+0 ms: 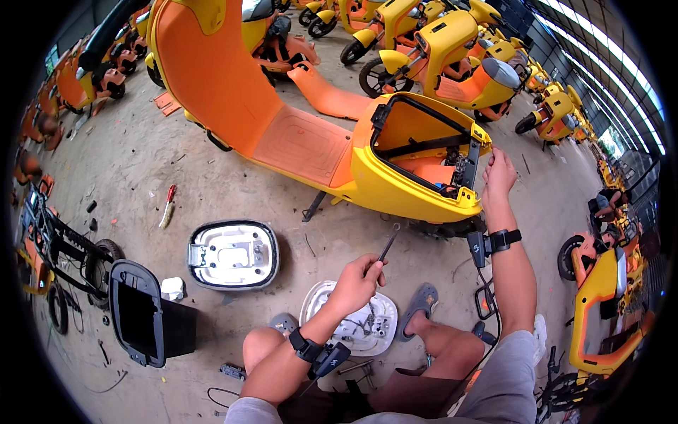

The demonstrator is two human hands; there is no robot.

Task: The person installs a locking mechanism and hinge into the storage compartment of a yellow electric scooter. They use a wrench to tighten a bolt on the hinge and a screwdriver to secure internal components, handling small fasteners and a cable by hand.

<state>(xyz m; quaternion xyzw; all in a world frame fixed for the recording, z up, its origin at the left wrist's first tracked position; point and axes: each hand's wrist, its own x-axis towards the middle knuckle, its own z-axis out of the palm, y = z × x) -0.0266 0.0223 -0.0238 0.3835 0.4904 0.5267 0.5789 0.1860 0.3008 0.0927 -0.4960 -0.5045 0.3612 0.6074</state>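
1 left hand [357, 284]; 1 held wrench [388, 245]

Bare grey-brown concrete floor [134, 244], dusty and scuffed, spreads through the large shed I watch remotely. Toward one o'clock I see yellow-and-orange scooters [452, 46] parked in rows. At two o'clock, bright strips of light [625, 65] run along the dark roof; just below, greenish-white daylight [611, 143] shows through an opening.

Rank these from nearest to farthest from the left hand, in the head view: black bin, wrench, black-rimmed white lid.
1. Wrench: held in the left hand.
2. Black-rimmed white lid: left of the hand.
3. Black bin: farther left.
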